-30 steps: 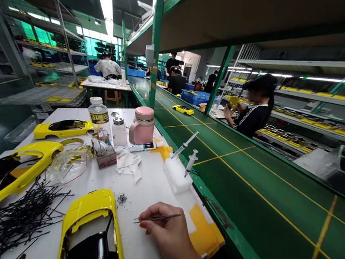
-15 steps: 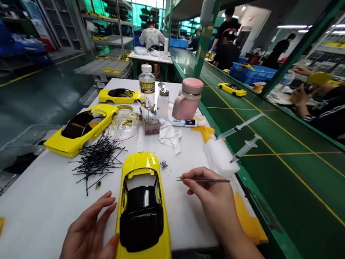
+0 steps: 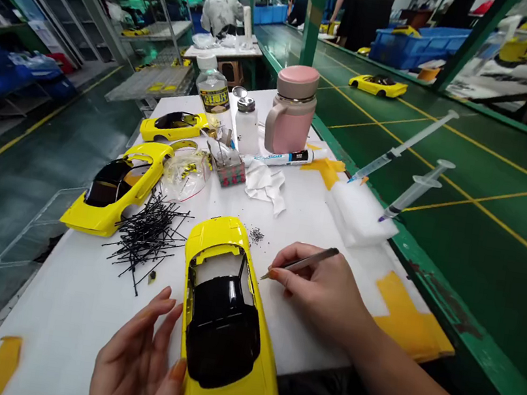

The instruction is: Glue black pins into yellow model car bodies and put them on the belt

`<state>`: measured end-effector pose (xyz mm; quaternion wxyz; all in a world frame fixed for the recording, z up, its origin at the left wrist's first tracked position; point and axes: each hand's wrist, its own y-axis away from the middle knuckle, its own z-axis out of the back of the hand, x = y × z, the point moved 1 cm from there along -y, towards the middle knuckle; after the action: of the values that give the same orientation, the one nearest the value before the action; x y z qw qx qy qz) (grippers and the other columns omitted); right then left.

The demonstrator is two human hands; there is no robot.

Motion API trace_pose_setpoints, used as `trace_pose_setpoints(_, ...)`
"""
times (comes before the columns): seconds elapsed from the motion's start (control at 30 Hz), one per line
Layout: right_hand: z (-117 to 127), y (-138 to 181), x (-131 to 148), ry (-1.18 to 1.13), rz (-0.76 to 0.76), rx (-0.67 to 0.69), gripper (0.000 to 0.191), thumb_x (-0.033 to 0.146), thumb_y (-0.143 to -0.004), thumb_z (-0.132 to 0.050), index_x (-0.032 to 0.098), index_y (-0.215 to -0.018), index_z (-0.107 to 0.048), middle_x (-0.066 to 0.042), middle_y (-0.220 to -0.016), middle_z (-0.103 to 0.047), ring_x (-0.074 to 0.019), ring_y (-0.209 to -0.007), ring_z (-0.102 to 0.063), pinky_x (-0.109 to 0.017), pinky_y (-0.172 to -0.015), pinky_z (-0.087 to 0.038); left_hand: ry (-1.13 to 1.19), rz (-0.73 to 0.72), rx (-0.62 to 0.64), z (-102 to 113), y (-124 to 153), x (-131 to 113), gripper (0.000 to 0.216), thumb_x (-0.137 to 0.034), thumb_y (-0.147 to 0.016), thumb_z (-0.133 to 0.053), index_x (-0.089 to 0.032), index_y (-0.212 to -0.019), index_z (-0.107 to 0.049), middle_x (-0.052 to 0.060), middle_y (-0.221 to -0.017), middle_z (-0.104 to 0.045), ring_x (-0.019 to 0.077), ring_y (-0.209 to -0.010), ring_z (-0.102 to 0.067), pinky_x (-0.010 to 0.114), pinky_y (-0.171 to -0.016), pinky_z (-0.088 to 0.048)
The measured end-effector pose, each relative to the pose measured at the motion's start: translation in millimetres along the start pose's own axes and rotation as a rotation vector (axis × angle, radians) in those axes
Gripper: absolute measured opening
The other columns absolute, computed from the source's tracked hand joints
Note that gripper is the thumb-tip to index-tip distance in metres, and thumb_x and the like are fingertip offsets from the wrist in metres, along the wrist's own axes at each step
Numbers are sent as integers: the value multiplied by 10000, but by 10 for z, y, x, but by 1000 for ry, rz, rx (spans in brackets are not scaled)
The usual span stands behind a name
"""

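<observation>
A yellow toy car body [image 3: 259, 388] with a black roof lies on the white foam-topped table, its length pointing away from me. My left hand [image 3: 140, 357] is beside its left side, fingers apart and slightly curled, with the thumb against the body's edge. To the right of the car, my right hand [image 3: 318, 295] is closed in a pinch around metal tweezers [image 3: 308, 259], whose tips point left just above the table. Beyond those tips lies a small scatter of tiny black bits [image 3: 256, 235]. A pile of thin black sticks [image 3: 146, 233] spreads to the car's left.
Two more yellow car bodies [image 3: 117, 185] stand at the left. Farther back are a labelled bottle [image 3: 215, 94], a pump bottle [image 3: 246, 125], a pink mug [image 3: 291, 119], a marker-like tube [image 3: 284, 156] and crumpled tissue [image 3: 265, 186]. Two syringes [image 3: 412, 193] stick in white foam [image 3: 360, 215] beside the green conveyor [image 3: 484, 244].
My view has tilted down. My right hand has turned the tweezers so that they slope down to the left, tips lower. My left hand still touches the car body's side.
</observation>
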<state>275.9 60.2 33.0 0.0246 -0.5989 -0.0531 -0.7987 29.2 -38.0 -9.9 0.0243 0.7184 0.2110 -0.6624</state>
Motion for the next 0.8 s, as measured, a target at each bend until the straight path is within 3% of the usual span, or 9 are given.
trace_pose_setpoints(0.2, -12, -3, 39, 38, 45, -2, 88, 127, -822, -723, 191, -767, -750, 30, -683, -723, -90, -574, -601, -217, -546, -430, -12, -55, 36, 0, -42, 26, 473, -87, -879, -746, -278, -1306, -679, 70, -1353, -716, 226, -1386, -617, 284, -1097, -563)
trace_pose_setpoints(0.57, -62, 16, 38, 33, 84, 21, 106, 80, -821, -726, 171, -783, -763, 24, -686, -746, -91, -621, -655, -186, -574, -456, -72, -38, 24, 111, -55, 95, 501, -128, -849, -788, -292, -1305, -663, 70, -1332, -720, 256, -1375, -625, 302, -1078, -596)
trace_pose_setpoints(0.8, -37, -41, -2, -45, 99, 21, 100, 95, -802, -728, 182, -761, -756, 20, -700, -748, -105, -634, -661, -208, -608, -483, -209, -38, -81, 161, -42, 148, 606, -263, -748, -875, -324, -1306, -650, 79, -1396, -673, 351, -1333, -641, 493, -1096, -604)
